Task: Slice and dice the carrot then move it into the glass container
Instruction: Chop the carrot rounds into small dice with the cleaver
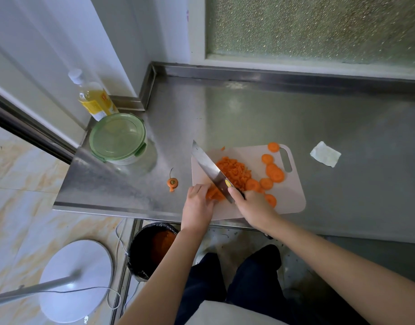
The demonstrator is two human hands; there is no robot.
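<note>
Two hands work at centre frame: the left hand (198, 198) holds carrot pieces (213, 195) steady on the board (292, 199) for the knife (208, 165) the right hand (251, 204) grips, glass container (118, 137) waiting at left.

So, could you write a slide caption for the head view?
Right hand holds the knife, cutting diced carrot on the cutting board; left hand steadies it.

Left grip (198, 202), right grip (253, 205), both curled.
</note>
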